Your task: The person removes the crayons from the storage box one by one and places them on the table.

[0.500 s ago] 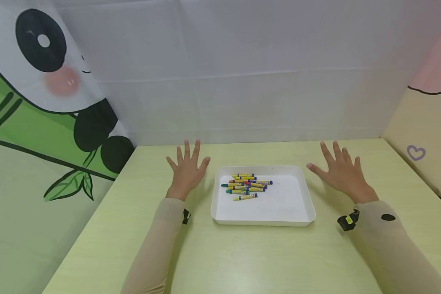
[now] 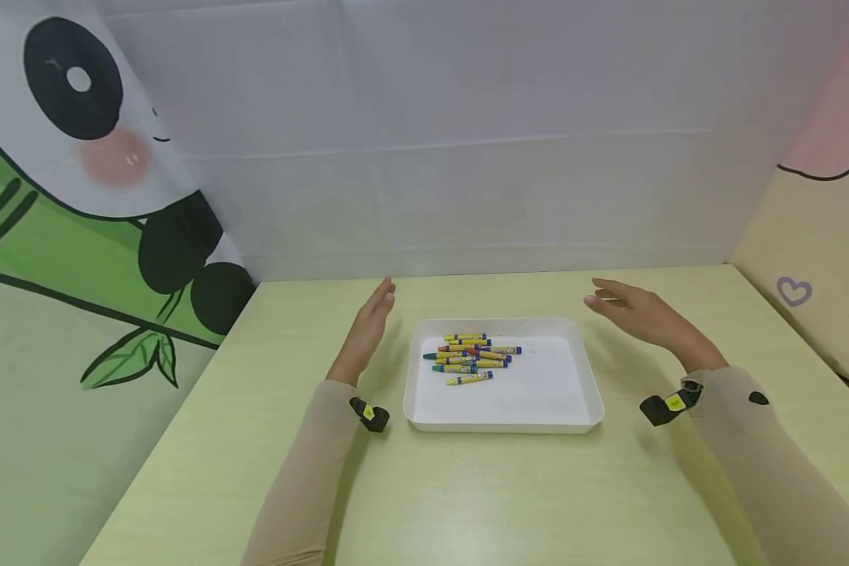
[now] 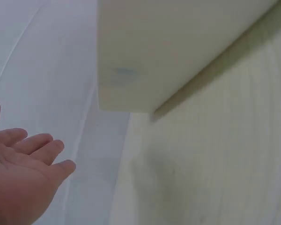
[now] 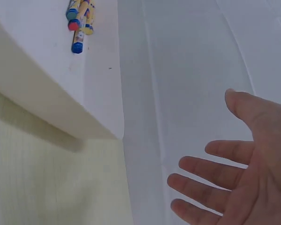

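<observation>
A pale yellow-green wooden table [image 2: 467,503] stood in a small booth. Behind the table hung a white creased sheet [image 2: 453,141], evenly lit. To the left of the table hung a printed cloth with a panda [image 2: 92,134] above green bamboo [image 2: 49,259]. To the right of the table stood a cream panel with a small purple heart [image 2: 794,292], pink above it.

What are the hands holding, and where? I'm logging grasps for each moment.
Nothing is held. The left hand and right hand are open on either side of the white tray of crayons, touching neither.
</observation>
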The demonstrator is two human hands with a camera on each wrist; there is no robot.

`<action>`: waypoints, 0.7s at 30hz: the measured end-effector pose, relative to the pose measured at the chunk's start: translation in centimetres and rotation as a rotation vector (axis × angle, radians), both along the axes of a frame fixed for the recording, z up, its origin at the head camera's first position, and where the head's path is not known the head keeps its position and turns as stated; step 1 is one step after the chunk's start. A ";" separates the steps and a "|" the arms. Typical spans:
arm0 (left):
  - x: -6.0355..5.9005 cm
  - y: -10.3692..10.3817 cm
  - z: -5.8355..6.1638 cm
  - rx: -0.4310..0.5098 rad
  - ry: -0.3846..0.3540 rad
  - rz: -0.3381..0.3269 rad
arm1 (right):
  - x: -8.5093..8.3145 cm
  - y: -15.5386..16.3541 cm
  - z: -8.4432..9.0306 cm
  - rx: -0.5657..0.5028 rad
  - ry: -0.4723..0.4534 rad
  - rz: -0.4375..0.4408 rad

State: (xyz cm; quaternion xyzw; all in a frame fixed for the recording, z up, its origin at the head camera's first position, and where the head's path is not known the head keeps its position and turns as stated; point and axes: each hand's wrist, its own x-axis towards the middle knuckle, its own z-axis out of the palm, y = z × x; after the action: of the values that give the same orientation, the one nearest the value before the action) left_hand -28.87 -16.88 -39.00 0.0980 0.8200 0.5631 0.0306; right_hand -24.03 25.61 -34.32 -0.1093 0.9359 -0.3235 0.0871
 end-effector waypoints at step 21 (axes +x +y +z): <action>-1.3 1.0 -3.2 0.491 -0.259 -0.107 | -2.7 -3.8 -0.7 -0.083 -0.065 0.209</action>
State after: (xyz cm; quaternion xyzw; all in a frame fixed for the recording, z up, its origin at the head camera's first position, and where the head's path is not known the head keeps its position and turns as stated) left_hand -30.14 -15.88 -42.18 0.0726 0.6419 0.7504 0.1401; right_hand -26.76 21.82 -35.06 -0.1993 0.9018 -0.3544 0.1463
